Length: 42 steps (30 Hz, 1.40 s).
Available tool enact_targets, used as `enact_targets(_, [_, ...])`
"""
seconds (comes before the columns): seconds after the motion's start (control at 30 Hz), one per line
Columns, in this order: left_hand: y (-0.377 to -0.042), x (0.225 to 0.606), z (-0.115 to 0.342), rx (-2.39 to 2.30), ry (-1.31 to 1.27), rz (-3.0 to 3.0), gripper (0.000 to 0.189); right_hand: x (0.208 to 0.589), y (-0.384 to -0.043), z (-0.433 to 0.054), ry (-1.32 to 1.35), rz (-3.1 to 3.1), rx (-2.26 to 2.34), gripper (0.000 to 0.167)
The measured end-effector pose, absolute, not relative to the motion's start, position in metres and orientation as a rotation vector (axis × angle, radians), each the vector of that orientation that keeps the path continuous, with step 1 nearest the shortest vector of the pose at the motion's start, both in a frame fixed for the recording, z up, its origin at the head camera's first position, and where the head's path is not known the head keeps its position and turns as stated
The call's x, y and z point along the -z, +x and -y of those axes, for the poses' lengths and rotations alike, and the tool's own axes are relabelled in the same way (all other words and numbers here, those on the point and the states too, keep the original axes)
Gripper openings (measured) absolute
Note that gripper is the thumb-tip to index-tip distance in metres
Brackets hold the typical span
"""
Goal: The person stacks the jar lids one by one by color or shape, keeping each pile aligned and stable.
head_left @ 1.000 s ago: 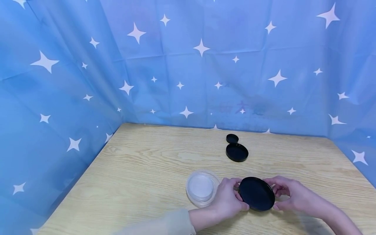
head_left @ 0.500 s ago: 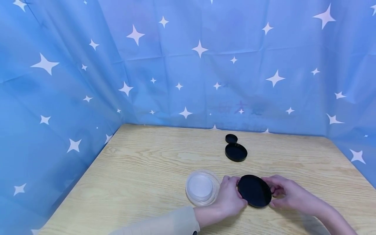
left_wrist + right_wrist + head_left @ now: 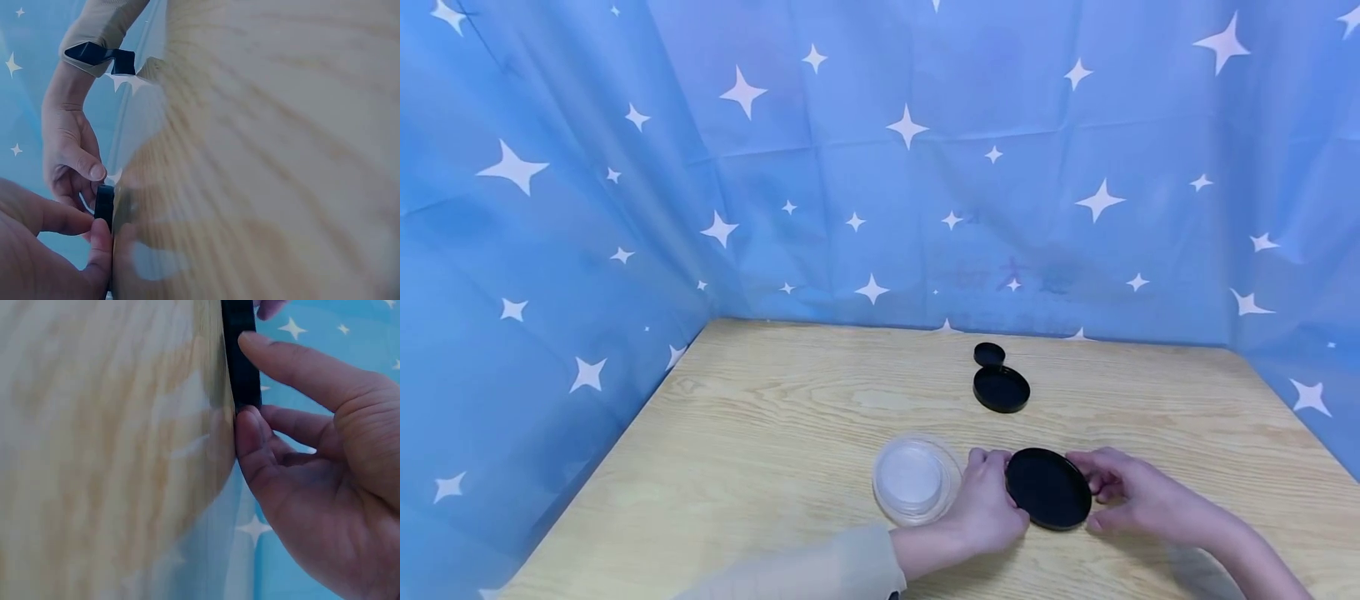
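A large black round lid (image 3: 1048, 489), its raised rim facing up, lies at the table surface between both hands at the front right. My left hand (image 3: 985, 512) grips its left edge; in the left wrist view thumb and finger pinch the black rim (image 3: 105, 203). On the opposite side, my right hand (image 3: 1131, 496) holds the right edge, and the right wrist view has thumb and fingers against the lid's side wall (image 3: 242, 362). Just left of the left hand stand nested clear round containers (image 3: 912, 479), partly hidden by that hand.
Farther back on the wooden table (image 3: 760, 417) are a medium black lid (image 3: 1002, 389) and a small black lid (image 3: 989, 354), close together. A blue curtain with white stars (image 3: 850, 167) surrounds the table at the back and sides.
The large black lid was tilted and raised between both hands a second ago. It has come down flatter at the table and slightly left, both hands still at its edges.
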<state>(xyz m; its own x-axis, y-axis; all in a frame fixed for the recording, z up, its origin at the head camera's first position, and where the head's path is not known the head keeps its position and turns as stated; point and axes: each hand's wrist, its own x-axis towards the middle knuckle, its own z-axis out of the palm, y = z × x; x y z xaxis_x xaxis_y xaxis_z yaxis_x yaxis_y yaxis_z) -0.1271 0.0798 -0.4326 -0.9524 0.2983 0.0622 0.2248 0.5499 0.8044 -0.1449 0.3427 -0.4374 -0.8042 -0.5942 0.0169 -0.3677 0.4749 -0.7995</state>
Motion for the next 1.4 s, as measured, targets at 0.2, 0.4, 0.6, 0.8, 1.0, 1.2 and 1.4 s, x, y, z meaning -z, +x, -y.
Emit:
enact_targets(0.2, [-0.132,0.420,-0.071,-1.527,0.459,-2.540,0.065,0.430,-0.150,-0.353,-0.756,-2.419,1.324,0.070])
enact_targets(0.4, [-0.161,0.391,-0.055,-1.659,0.515,-2.466,0.059,0.414,-0.164,-0.354,-0.715,-2.558,1.315,0.063])
enact_targets(0.6, [-0.213,0.371,-0.039,-1.614,0.678,-2.529,0.060,0.394,-0.180,-0.342,-0.586,-2.651,1.299,0.061])
enact_targets(0.8, [-0.256,0.364,-0.026,-1.656,0.596,-2.401,0.058,0.387,-0.197,-0.326,-0.505,-2.656,1.272,0.056])
enact_targets(1.0, [-0.279,0.366,-0.023,-1.676,0.508,-2.288,0.055,0.392,-0.217,-0.316,-0.497,-2.646,1.249,0.058])
enact_targets(1.2, [-0.306,0.375,-0.025,-1.538,0.575,-2.301,0.055,0.401,-0.239,-0.317,-0.467,-2.657,1.234,0.065])
enact_targets(1.4, [-0.325,0.392,-0.028,-1.318,0.717,-2.330,0.068,0.412,-0.254,-0.315,-0.486,-2.630,1.219,0.074])
